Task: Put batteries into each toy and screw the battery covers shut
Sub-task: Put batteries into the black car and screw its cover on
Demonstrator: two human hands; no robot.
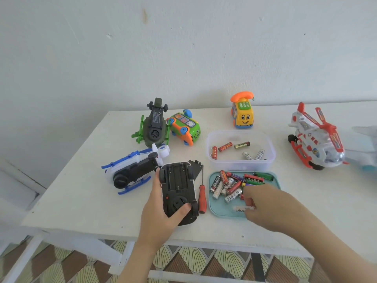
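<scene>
Left of the teal tray (214, 207), toy car (177, 186): lies belly-up just beside the tray, battery bay open and, as far as shows, empty.
Left hand (159, 217): grips the car, thumb across its underside and fingers wrapped round the far side.
Right hand (263, 207): over the tray's near end, fingers curled at a pale battery (242, 208); motion blur hides whether it is pinched or only touched.
Loose batteries (234, 184): heaped at the tray's far end.
Screwdriver (202, 198): flat between car and tray, untouched.
Battery cover (195, 168): the dark plate beyond the tray's far-left corner, just past the car, is probably it.
Progress: early for this car by my reading, with cells, cover and screw all to come.
Other toys: a blue-and-white helicopter (132, 170) and a green helicopter (155, 127), both belly-up, and a green bus (185, 127) tipped over, all left of and beyond the tray; a yellow phone car (242, 113) beyond it; a red-and-white helicopter (314, 137) to its right.
Hard to tell: whether any of those is already loaded; no open bay shows on them.
Clear tub (240, 165): just behind the tray, holding a few more batteries; whether fresh or spent cannot be seen.
</scene>
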